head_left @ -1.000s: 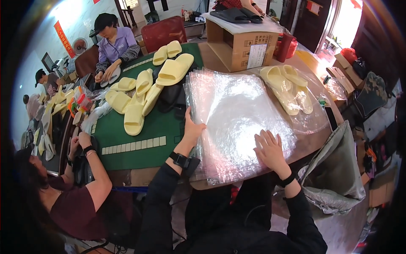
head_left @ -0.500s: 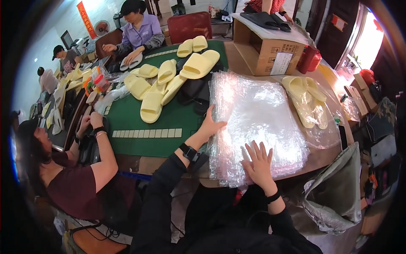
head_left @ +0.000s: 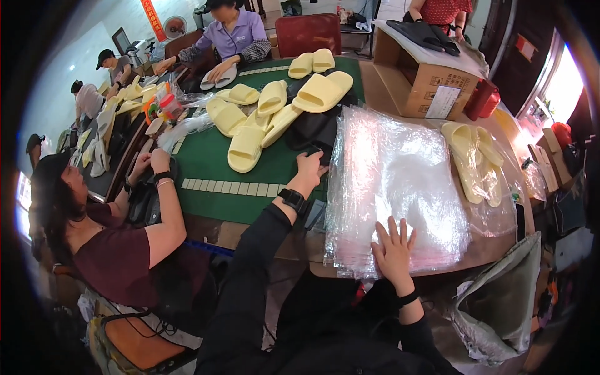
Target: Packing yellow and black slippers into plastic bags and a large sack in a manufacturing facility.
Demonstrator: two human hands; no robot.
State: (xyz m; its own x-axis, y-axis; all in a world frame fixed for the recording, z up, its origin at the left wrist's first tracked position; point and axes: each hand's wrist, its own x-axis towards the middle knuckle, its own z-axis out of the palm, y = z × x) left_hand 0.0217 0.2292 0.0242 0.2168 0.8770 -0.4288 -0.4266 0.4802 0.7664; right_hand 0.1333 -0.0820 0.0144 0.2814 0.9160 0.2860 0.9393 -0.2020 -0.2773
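Note:
A thick stack of clear plastic bags point(head_left: 412, 162) lies before me on the table. My right hand point(head_left: 394, 250) rests flat on its near part, fingers spread. Beyond the stack's left edge, my left hand point(head_left: 308, 173) has its fingers curled beside a dark pile of black slippers point(head_left: 310, 128); what the fingers pinch is hidden. Several pale yellow slippers point(head_left: 245, 150) lie heaped on the green mat point(head_left: 206, 165), left of the black ones. To the right of the stack, a yellow pair of slippers point(head_left: 465, 159) sits inside a clear bag.
An open cardboard box point(head_left: 431, 87) with black slippers on top stands at the far right. A row of pale tiles point(head_left: 231, 187) crosses the mat. A co-worker in maroon point(head_left: 125, 269) sits at left, another in purple point(head_left: 234, 37) across. A grey sack point(head_left: 500, 306) hangs at the near right.
My left hand has left the bag stack's edge and curled its fingers beside the black slippers. The right hand remains on the stack. The whole view has shifted slightly.

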